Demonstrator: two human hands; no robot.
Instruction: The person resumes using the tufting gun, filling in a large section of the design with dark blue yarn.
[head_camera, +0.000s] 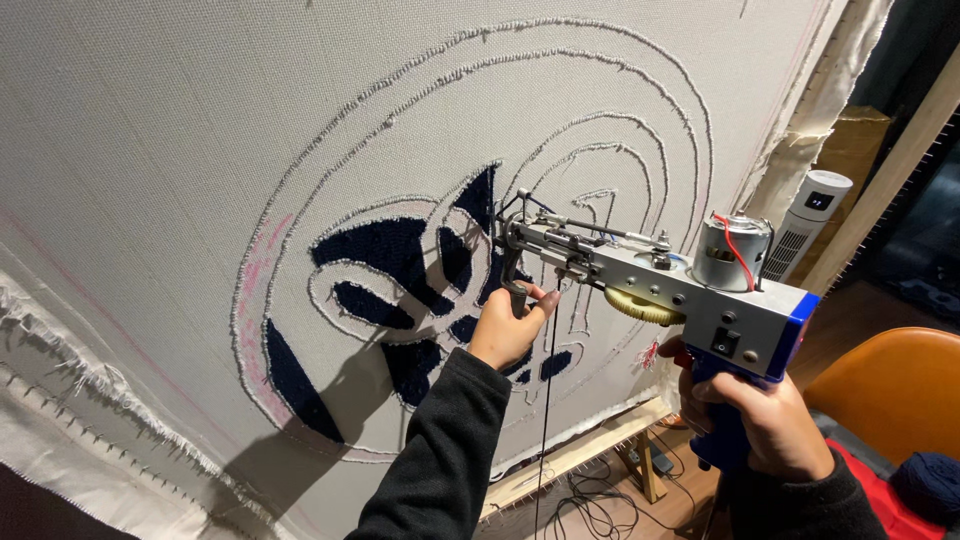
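Pale grey backing cloth (150, 150) bearing white-outlined rings, faint pink marks at left and navy tufted patches (385, 250); silver tufting gun (650, 280) with blue grip, yellow gear, red wire; black sleeves; orange chair (890, 385) at right, possibly navy yarn (930, 485) beside it.

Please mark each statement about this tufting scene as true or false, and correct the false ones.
1. The right hand grips the blue handle of the tufting gun. True.
2. The left hand rests flat on the cloth. False: it holds the gun's front grip.
3. The filled patches are dark navy. True.
4. The chair is green. False: it is orange.
5. The gun's tip points at the cloth. True.
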